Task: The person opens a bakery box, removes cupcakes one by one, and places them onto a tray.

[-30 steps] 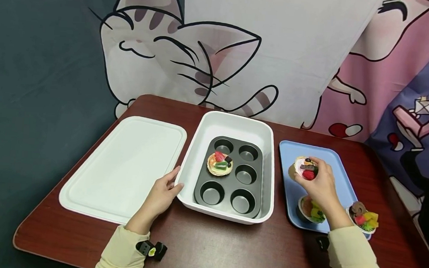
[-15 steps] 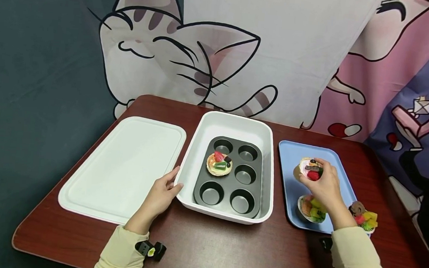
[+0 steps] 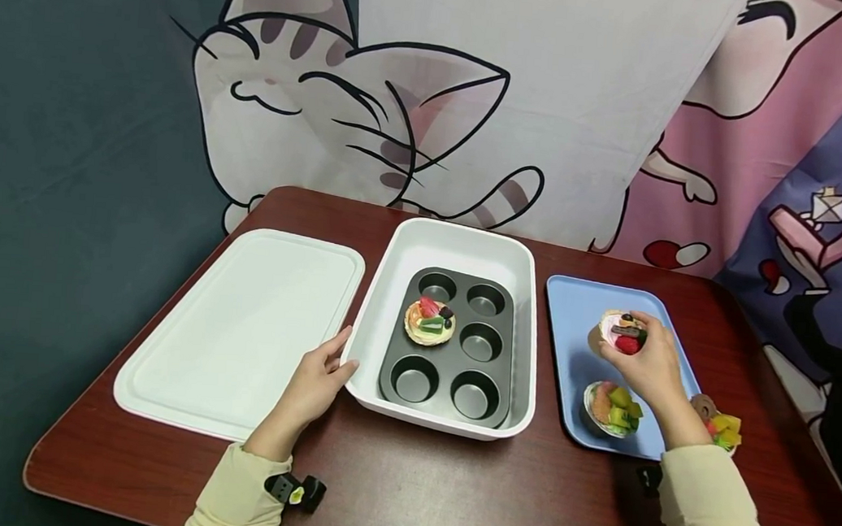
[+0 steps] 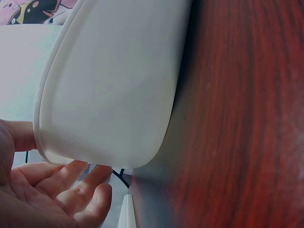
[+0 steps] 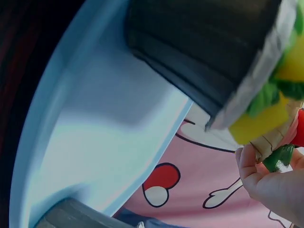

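My right hand (image 3: 652,365) pinches a cupcake (image 3: 620,332) topped with pale pink cream, a red berry and a chocolate piece, above the blue tray (image 3: 572,306). On that tray, below the hand, sits a fruit-topped cupcake (image 3: 610,408) in a dark cup; another, with yellow and green fruit (image 3: 726,431), stands at the tray's near right corner, partly behind the wrist. My left hand (image 3: 317,382) grips the near left corner of a white tub (image 3: 459,245), thumb and fingers at its rim. Inside the tub lies a grey muffin pan (image 3: 448,379) holding one fruit-topped cupcake (image 3: 430,322).
A white lid (image 3: 240,332) lies flat on the brown table (image 3: 405,490), left of the tub. Behind the table hangs a cloth (image 3: 586,103) printed with cartoon cats. In the right wrist view, a dark cup (image 5: 199,47) looms close to the camera.
My right hand has moved a little to the right over the blue tray with the pink-cream cupcake, uncovering more of the cupcake below. My left hand stays at the tub's corner.
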A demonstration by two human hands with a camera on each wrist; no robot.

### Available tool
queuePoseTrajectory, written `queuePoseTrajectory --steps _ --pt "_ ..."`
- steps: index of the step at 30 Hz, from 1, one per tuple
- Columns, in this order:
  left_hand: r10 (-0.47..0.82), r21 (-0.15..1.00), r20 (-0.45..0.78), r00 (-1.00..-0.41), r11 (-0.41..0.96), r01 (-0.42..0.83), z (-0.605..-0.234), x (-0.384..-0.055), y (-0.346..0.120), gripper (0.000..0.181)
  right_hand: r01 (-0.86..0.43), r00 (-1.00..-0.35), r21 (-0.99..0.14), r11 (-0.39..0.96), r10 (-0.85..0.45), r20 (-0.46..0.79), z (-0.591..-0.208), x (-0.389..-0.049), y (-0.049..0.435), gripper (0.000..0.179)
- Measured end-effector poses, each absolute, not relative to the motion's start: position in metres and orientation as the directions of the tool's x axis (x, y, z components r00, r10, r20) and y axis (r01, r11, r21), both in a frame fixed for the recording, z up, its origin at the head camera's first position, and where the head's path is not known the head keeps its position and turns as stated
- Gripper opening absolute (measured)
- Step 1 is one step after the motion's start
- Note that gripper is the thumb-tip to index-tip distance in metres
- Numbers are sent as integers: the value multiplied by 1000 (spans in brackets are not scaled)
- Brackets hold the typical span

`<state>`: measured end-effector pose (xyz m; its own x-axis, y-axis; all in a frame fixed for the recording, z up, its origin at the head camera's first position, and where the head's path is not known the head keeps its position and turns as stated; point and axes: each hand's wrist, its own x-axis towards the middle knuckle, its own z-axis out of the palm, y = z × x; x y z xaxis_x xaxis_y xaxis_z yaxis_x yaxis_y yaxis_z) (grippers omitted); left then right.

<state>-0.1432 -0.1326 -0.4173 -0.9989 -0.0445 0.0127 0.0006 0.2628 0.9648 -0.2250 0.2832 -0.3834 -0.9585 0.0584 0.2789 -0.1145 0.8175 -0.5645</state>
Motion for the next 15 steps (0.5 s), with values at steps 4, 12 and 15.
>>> queuePoseTrajectory --steps 4,12,15 --pt "-44 963 9 -999 269 -3 -418 -143 -133 50 -97 -959 -569 817 76 273 -382 -226 289 65" --pt "-52 959 -10 -999 281 -24 -418 -143 -133 51 -21 -970 -565 825 121 212 -377 -223 300 67" --pt "-55 960 -6 -998 280 -21 -418 -144 -133 51 -1 -973 -569 822 131 191 -377 -222 304 68"
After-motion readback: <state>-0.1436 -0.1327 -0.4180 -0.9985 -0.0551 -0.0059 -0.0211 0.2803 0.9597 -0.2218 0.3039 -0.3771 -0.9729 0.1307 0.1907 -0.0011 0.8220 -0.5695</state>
